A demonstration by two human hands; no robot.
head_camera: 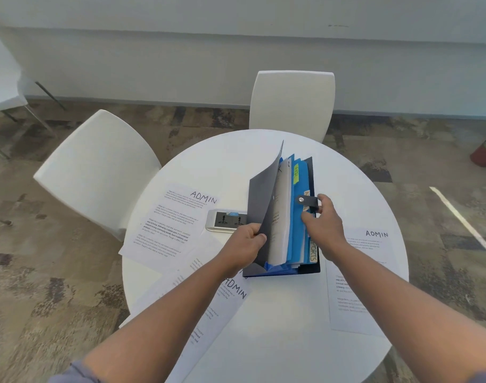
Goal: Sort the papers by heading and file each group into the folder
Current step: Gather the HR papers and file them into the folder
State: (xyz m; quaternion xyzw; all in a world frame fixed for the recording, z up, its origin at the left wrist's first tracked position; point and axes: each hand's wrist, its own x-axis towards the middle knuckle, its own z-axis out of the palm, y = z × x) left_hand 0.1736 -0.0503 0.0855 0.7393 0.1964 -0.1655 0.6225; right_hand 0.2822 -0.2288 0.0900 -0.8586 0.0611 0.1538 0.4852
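A dark expanding folder [264, 194] with blue dividers stands open at the middle of the round white table [277, 327]. White sheets sit in its front pocket, and a yellow tab [296, 174] sticks up from a divider. My left hand [246, 243] grips the folder's front cover at its lower edge and holds it apart. My right hand [323, 219] pinches the snap strap [307, 201] and the blue dividers on the right side. Three sheets headed ADMIN lie flat: one at the left [167, 225], one under my left forearm [233, 291], one at the right [360, 277].
A power socket panel [225, 221] is set into the table just left of the folder. Two white chairs stand behind the table, one at the left [98, 172] and one at the back [291, 103]. A red pot [483, 154] sits on the patterned carpet at far right.
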